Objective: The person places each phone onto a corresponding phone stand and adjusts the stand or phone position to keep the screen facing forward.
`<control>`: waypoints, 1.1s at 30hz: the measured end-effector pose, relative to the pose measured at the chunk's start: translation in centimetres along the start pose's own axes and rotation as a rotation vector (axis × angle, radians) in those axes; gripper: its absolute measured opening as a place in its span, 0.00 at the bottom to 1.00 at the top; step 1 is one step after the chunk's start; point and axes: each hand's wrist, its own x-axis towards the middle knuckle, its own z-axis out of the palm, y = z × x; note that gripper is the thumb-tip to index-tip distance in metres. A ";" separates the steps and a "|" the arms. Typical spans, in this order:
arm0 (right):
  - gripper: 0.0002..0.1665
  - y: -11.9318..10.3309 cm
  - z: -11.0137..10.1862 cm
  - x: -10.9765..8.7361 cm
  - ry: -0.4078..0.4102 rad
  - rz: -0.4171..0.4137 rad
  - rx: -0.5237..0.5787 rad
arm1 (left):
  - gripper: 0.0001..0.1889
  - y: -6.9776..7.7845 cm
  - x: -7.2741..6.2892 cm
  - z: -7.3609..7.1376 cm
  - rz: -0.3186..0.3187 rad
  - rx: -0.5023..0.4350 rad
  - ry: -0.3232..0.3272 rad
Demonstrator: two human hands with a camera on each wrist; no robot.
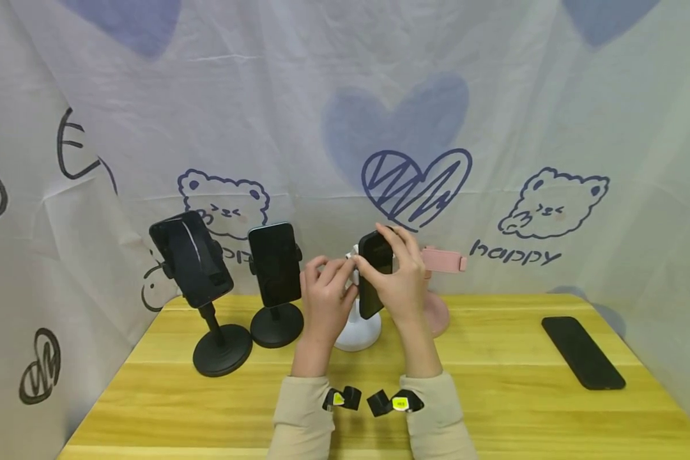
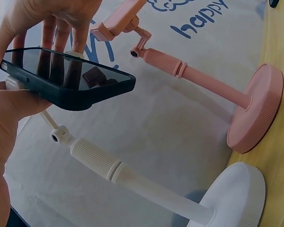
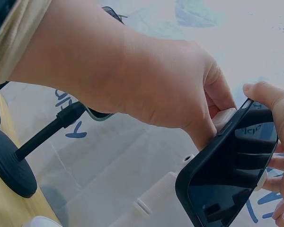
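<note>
Foreground: we see the left hand [image 1: 326, 294] pinching a white plastic-looking clamp [image 3: 224, 118], the right hand [image 1: 404, 278] gripping a glossy, round-cornered phone [image 1: 370, 297] at it | We judge the step as seating; the next move calls for squared edges | White stand [image 2: 163, 194]: ribbed collar [image 2: 93, 158], disc base [image 1: 358, 338] on wood-grained desk [image 1: 523, 415] | Beyond: pink stand [image 2: 163, 62], creased cloth [image 1: 299, 121].

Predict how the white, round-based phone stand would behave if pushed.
Pushed low, the white stand would probably slide on its wide, round base. Pushed high, it may tip, given its tall, slim stem. Its jointed neck might swivel.
</note>
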 end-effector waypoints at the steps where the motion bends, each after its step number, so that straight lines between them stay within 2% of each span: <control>1: 0.34 0.0 0.0 0.0 -0.003 0.005 0.002 | 0.16 0.0 0.0 0.0 0.001 0.000 -0.003; 21: 0.35 -0.2 -0.2 0.1 -0.023 0.022 0.053 | 0.17 0.2 -0.1 -0.1 -0.009 -0.003 -0.030; 33: 0.35 -0.1 -0.1 0.0 -0.037 -0.006 0.053 | 0.18 0.3 0.0 -0.2 -0.031 -0.006 -0.025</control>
